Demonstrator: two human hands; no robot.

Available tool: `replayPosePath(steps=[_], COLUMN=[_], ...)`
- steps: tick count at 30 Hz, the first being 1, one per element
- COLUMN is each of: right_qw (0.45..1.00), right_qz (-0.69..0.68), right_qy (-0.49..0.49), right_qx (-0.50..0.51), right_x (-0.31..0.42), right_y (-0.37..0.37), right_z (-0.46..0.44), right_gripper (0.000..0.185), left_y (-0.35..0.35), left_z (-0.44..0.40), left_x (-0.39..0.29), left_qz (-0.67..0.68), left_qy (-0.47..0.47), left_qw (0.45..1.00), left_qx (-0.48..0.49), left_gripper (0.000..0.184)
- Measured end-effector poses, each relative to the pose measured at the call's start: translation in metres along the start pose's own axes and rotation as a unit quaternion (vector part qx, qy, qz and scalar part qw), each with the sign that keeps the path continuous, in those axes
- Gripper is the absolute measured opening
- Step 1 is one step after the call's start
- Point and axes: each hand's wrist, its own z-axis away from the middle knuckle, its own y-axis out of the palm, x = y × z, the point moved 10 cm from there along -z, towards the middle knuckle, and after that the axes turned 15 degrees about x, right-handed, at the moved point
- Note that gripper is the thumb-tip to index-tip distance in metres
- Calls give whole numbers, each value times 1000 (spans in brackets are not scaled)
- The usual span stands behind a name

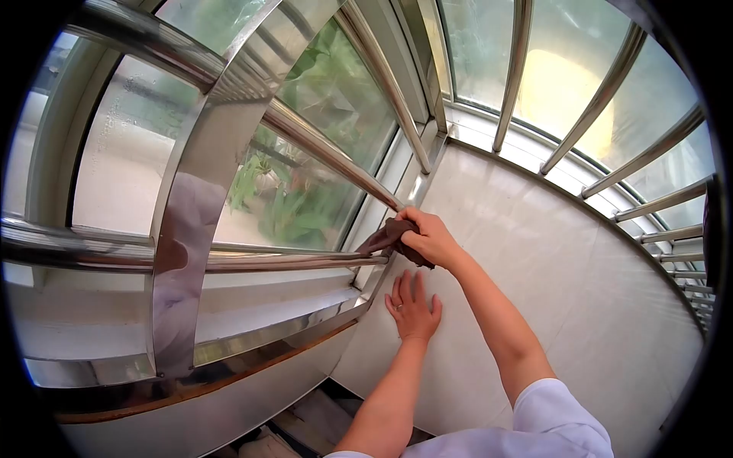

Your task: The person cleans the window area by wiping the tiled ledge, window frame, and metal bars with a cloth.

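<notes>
My right hand [434, 237] is closed around a dark brown cloth [388, 238]. The cloth is bunched at the lower end of the shiny metal bars [328, 156], close to where they meet the frame by the sill. Part of it hangs below my fingers. My left hand [412, 305] lies flat with fingers spread on the pale, glossy sill [504, 252], just below the cloth. A ring shows on one of its fingers.
A wide polished metal strip [202, 175] crosses the bars at left. Behind them is a window pane [305, 137] with green plants outside. More curved metal bars [599, 99] line the window at the right. Dark and grey items [309, 424] lie below the ledge.
</notes>
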Motion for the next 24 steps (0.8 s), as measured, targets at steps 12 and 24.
replayPosePath(steps=[12,24], right_qw=[882,940], right_qz=[75,-224], right_qy=[122,221], right_qx=[-448,-134], right_x=[-87,-112], right_y=[-235,-223], right_z=[-64,-116], right_gripper=[63,74], left_y=[0,2], left_z=[-3,-7], left_x=[-2,-2], left_qz=[-2,-11], left_qy=[7,-7], left_qw=[1000,998], left_qx=[27,63], left_gripper=[66,67])
